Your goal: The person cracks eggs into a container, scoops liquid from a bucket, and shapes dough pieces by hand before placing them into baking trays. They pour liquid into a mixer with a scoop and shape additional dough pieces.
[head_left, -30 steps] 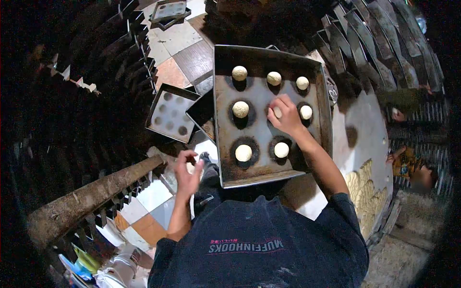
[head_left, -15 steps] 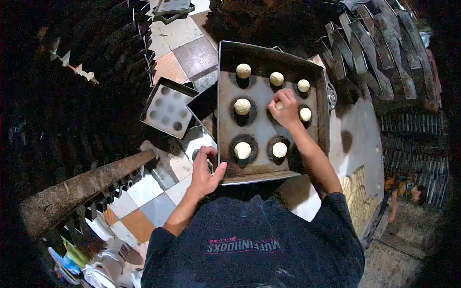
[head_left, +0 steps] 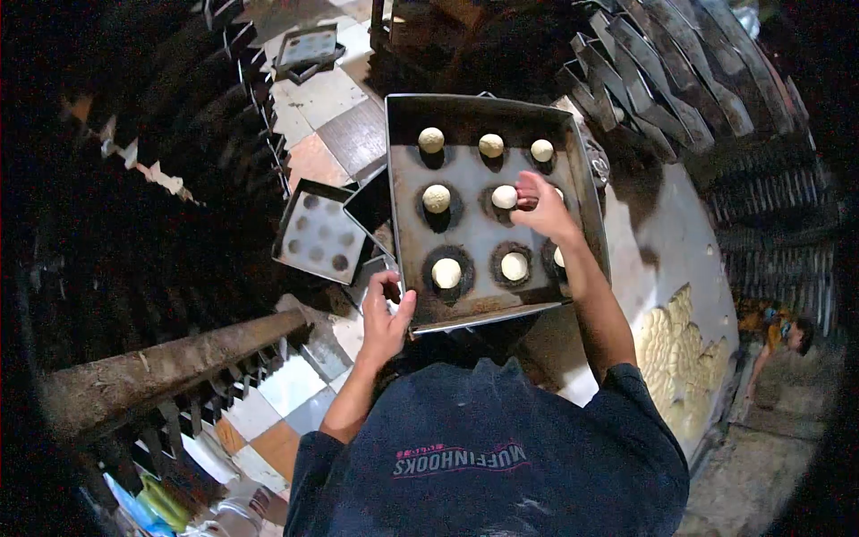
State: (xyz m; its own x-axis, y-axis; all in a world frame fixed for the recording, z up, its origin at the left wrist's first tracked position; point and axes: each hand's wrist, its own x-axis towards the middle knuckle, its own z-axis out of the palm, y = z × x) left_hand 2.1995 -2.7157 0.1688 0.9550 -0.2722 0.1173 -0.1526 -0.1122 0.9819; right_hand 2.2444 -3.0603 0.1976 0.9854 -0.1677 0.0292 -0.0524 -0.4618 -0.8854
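In front of me is a deep metal baking tray (head_left: 474, 237) with round dough balls set apart in rows on dark ring marks. My left hand (head_left: 385, 318) grips the tray at its near left corner, the thumb against the wall. Over the tray's right half hovers my right hand (head_left: 544, 213), fingers apart and holding nothing. Just left of its fingertips sits the middle dough ball (head_left: 505, 197), close to or touching them. My right hand and forearm partly cover the balls in the right column. A top left dough ball (head_left: 431, 140) is in full view.
A smaller baking tray (head_left: 320, 230) with dark round marks lies to the left. Flattened dough pieces (head_left: 676, 358) cover part of the pale table at right. Stacked metal trays (head_left: 662, 80) stand at upper right. Another person (head_left: 777, 331) is at far right. A wooden beam (head_left: 179, 358) crosses lower left.
My right hand has opened and drawn slightly right, leaving the middle dough ball on the tray. The view has shifted, and my left hand stays at the tray's corner.
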